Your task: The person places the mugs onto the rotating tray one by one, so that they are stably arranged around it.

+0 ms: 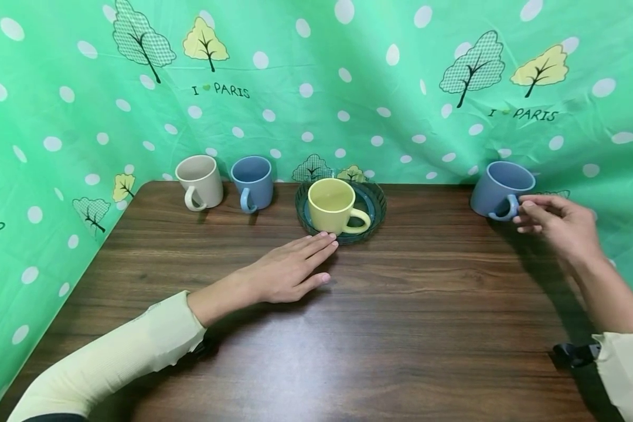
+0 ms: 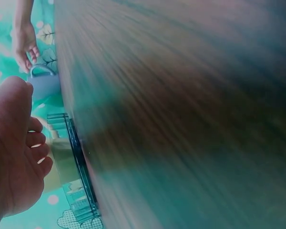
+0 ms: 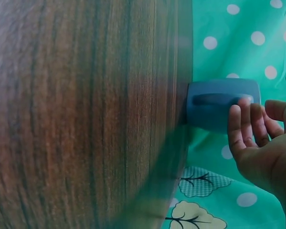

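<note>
A yellow mug stands upright in a dark glass dish with a ribbed rim. My left hand reaches toward the dish's near side with its fingers straight, the fingertips at the rim. Whether they touch it I cannot tell. At the right, my right hand is beside the handle of a blue mug. In the right wrist view its fingers are loosely bent, with the thumb apart from them. That blue mug stands upright on the table, its handle toward the hand.
To the left of the dish stand a beige mug and another blue mug, both upright. The brown wooden table ends at a green dotted curtain behind the mugs, which also hangs along the left side.
</note>
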